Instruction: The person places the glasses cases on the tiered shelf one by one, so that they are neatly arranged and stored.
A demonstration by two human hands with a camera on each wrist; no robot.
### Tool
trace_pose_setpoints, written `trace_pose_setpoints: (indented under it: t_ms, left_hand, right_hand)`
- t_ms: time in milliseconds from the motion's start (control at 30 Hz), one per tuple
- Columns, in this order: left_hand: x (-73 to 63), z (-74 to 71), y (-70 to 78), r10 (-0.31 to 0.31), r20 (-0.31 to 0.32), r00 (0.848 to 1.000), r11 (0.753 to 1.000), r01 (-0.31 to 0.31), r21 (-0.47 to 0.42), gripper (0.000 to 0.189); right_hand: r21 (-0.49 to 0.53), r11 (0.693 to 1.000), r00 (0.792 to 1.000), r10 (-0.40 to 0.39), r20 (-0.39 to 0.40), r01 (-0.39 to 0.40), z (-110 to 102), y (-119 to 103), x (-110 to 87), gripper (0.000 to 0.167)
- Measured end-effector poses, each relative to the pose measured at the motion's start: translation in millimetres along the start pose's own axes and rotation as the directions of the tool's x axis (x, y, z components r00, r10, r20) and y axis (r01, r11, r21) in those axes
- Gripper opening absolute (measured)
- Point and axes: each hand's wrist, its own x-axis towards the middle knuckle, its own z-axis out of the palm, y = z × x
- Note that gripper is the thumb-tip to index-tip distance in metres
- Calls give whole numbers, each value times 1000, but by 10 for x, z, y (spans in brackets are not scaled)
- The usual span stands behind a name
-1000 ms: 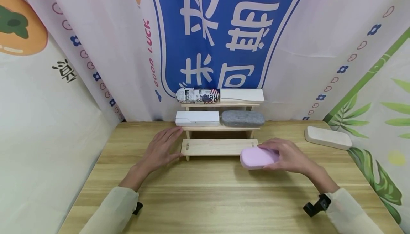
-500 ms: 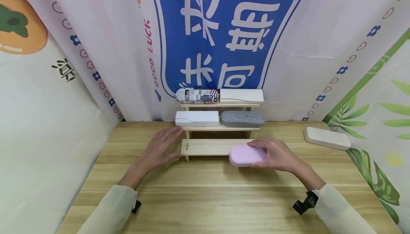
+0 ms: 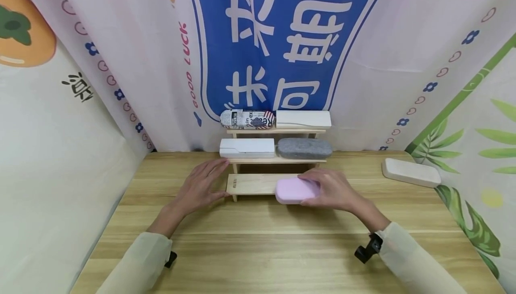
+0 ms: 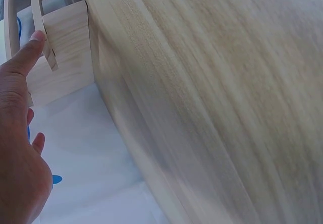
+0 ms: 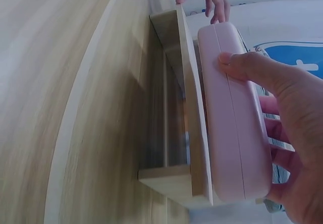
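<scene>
My right hand (image 3: 332, 189) grips a pink glasses case (image 3: 296, 191), thumb on its near side and fingers around the far side. The case is level with the bottom step of a three-tier wooden stand (image 3: 251, 184), over its right half. Whether it touches the step I cannot tell; a narrow gap seems to show in the right wrist view. My left hand (image 3: 200, 185) rests against the stand's left end with fairly straight fingers, the thumb (image 4: 35, 37) on the bottom step's edge. On the middle step lie a white case (image 3: 247, 148) and a grey felt-like case (image 3: 304, 148).
On the top step sit a case printed with letters and flags (image 3: 247, 119) and a cream case (image 3: 303, 119). An off-white case (image 3: 411, 172) lies at the table's right rear. Printed curtain (image 3: 161, 61) hangs behind the wooden table (image 3: 258, 249).
My right hand has carried the pink case leftward and slightly back, along the bottom step. My left hand has stayed at the stand's left end.
</scene>
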Motion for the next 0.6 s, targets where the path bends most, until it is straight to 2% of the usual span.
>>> trace_pose_setpoints:
  t_ms: [267, 600]
  left_hand:
    - [1, -7, 2, 7, -11, 1000, 1000, -7, -7, 105]
    - [14, -18, 5, -3, 9, 1000, 1000, 4, -17, 105]
  right_hand:
    - [18, 1000, 1000, 6, -18, -6, 84, -90, 157, 71]
    - [47, 999, 1000, -2, -31, 3, 209, -193, 304, 69]
